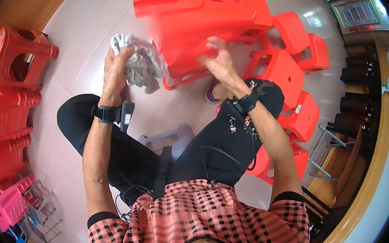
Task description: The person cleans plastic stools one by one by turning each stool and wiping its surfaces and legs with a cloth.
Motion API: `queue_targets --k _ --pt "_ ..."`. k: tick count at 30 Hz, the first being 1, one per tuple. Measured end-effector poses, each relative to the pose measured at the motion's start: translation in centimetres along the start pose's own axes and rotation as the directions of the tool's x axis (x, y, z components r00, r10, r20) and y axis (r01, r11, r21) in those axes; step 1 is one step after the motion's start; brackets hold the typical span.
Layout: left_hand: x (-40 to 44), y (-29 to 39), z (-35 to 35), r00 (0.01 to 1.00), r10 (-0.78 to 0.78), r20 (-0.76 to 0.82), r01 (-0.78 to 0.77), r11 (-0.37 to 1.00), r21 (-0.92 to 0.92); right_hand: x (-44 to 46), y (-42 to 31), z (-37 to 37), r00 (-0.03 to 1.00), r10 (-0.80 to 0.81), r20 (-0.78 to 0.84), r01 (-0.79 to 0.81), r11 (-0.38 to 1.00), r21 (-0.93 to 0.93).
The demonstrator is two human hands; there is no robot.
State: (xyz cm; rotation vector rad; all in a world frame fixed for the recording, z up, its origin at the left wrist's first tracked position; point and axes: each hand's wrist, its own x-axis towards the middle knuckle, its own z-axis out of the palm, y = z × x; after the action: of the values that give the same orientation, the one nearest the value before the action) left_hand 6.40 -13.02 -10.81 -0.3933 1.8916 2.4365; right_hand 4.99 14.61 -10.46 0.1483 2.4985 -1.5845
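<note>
My left hand (pixel 116 68) is closed around a crumpled grey-white cloth (pixel 141 63), which hangs beside the left edge of a large red plastic stool (pixel 179 39). The stool lies tilted on its side in front of me, its near part slightly blurred. Over at the stool's right side is my right hand (pixel 219 62), fingers apart and holding nothing; whether its fingertips touch the stool is hard to tell.
Several red stools (pixel 280 76) stand at the right. More red stools are stacked (pixel 0 120) at the far left, above pink ones (pixel 8 201). A grey stool (pixel 174 137) is between my legs. Dark chairs (pixel 352 105) line the right wall.
</note>
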Motion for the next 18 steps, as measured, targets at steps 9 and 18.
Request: queue_targets --k 9,18 --pt "7.5 1.5 4.7 0.96 -0.204 0.19 0.256 0.913 -0.316 2.9 1.4 2.1 0.964 0.063 0.259 -0.135 0.953 0.27" --pt "7.6 -6.9 5.9 0.812 -0.141 0.567 -0.197 0.848 0.493 2.4 0.0 2.6 0.962 0.264 0.075 -0.274 0.942 0.193"
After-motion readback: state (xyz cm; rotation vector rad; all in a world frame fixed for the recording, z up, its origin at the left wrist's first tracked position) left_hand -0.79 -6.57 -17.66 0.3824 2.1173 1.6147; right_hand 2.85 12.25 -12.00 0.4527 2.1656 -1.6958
